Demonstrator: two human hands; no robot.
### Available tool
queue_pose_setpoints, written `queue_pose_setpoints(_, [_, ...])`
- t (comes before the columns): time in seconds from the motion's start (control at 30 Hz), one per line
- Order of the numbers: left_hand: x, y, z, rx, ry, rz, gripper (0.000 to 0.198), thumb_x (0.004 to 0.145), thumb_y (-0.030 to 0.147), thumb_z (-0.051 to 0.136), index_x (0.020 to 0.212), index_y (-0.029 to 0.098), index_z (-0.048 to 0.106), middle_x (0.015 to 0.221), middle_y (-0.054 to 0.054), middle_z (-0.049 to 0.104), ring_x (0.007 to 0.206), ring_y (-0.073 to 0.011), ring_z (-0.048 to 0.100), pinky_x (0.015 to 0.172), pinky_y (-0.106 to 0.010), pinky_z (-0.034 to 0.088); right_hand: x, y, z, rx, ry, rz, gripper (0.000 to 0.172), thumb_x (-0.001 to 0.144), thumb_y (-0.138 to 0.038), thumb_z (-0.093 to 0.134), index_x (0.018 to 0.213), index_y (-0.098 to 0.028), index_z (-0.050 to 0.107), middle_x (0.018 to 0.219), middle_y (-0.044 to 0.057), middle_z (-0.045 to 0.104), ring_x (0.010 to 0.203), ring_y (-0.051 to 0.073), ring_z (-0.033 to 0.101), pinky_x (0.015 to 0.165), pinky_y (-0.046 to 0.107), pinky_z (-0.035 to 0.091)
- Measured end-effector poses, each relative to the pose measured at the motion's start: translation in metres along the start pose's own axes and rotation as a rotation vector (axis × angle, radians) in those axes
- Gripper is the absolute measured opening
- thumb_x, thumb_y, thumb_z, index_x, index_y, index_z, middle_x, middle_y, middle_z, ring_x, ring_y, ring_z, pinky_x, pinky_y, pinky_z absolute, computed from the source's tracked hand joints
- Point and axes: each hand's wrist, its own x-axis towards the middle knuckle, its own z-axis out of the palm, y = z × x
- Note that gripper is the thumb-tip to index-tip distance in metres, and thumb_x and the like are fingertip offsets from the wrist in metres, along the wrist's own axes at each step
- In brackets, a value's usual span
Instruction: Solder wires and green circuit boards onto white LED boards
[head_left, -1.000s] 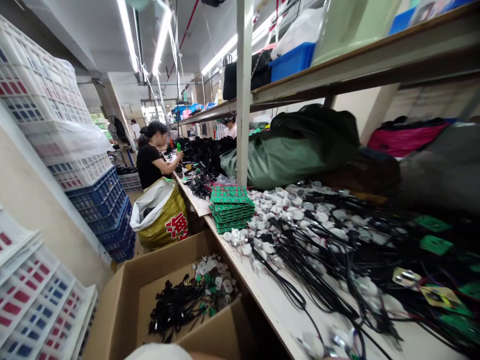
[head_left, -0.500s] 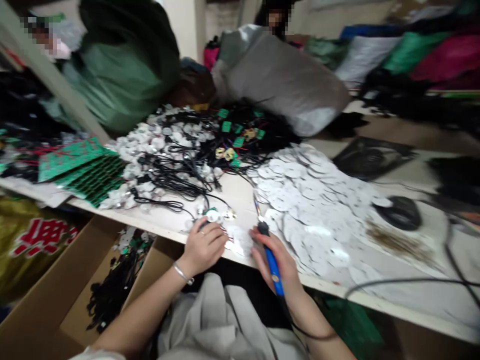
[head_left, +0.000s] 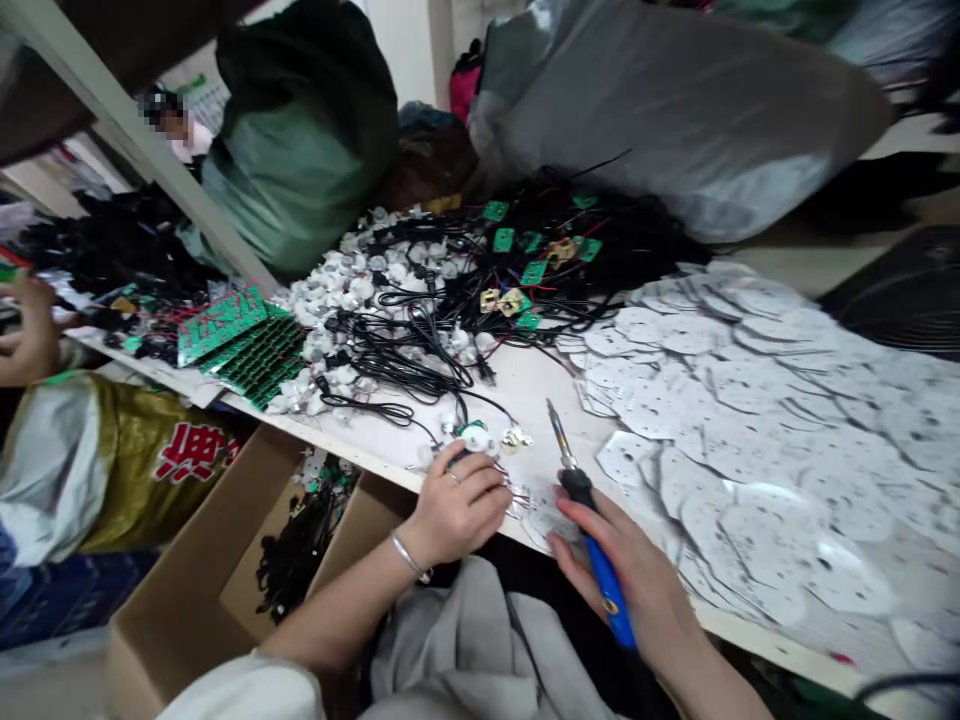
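Curling around a thin black wire point(head_left: 455, 459), the left hand point(head_left: 457, 515) sits at the front edge of the table point(head_left: 525, 385), just beside a white disc part point(head_left: 476, 437) (the fingers hide where the wire ends). The right hand point(head_left: 630, 590) has its grip closed on a blue-handled soldering iron point(head_left: 604, 575), with the metal tip angled up, touching nothing. The disc and wire look light and easily tugged loose, so the disc seems best taken by its rim; the iron is safest held by its handle, well back from the tip. Nearby lie a tangle of black cables point(head_left: 397, 350), stacked green circuit boards point(head_left: 244, 340) and a spread of thin white cut-out sheets point(head_left: 735, 430).
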Motion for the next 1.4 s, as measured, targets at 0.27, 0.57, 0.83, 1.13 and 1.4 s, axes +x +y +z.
queue_pose_setpoints(0.27, [0.009,-0.03,-0.038,0.054,0.168,-0.068,0.009,0.086,0.021,0.057,0.092,0.02,0.063,0.091,-0.004,0.07,0.091,-0.0161,0.063,0.09,-0.036,0.051,-0.003,0.004,0.002,0.028,0.01,-0.06,0.045,0.083,-0.014,0.063,0.126,-0.019,0.05,0.111,0.014,0.063,0.096,0.025,0.066,0.077,0.037,0.057])
queue_pose_setpoints(0.57, [-0.011,-0.136,-0.083,0.545,-0.11,-0.502,0.02,0.088,0.025,0.05,0.086,0.019,0.069,0.088,-0.007,0.072,0.084,-0.024,0.063,0.075,-0.038,0.048,-0.001,-0.004,-0.002,0.041,0.083,-0.017,0.047,0.081,-0.01,0.066,0.125,-0.018,0.052,0.11,0.014,0.065,0.097,0.026,0.067,0.081,0.036,0.056])
queue_pose_setpoints(0.83, [-0.001,-0.136,-0.088,0.543,-0.243,-0.485,0.021,0.086,0.027,0.051,0.086,0.021,0.071,0.09,-0.006,0.072,0.088,-0.0251,0.063,0.08,-0.041,0.044,-0.001,-0.003,-0.002,0.034,0.129,-0.029,0.035,0.082,-0.012,0.066,0.116,-0.016,0.058,0.104,0.013,0.068,0.093,0.023,0.069,0.078,0.033,0.057])
queue_pose_setpoints(1.13, [0.056,-0.112,-0.079,0.206,-0.128,-0.215,0.022,0.09,0.026,0.049,0.089,0.019,0.07,0.087,-0.006,0.071,0.081,-0.0173,0.064,0.075,-0.031,0.05,-0.003,-0.007,-0.002,0.086,0.282,0.02,0.034,0.082,-0.008,0.063,0.114,-0.019,0.061,0.1,0.008,0.072,0.087,0.02,0.071,0.077,0.03,0.06])
queue_pose_setpoints(1.4, [0.189,-0.075,-0.023,0.291,-0.605,-0.224,0.024,0.088,0.025,0.049,0.087,0.024,0.073,0.095,-0.004,0.073,0.092,-0.0189,0.066,0.078,-0.028,0.05,-0.012,-0.009,-0.006,0.087,0.352,0.238,0.026,0.085,-0.01,0.059,0.11,-0.019,0.061,0.096,0.007,0.073,0.084,0.019,0.072,0.078,0.03,0.06])
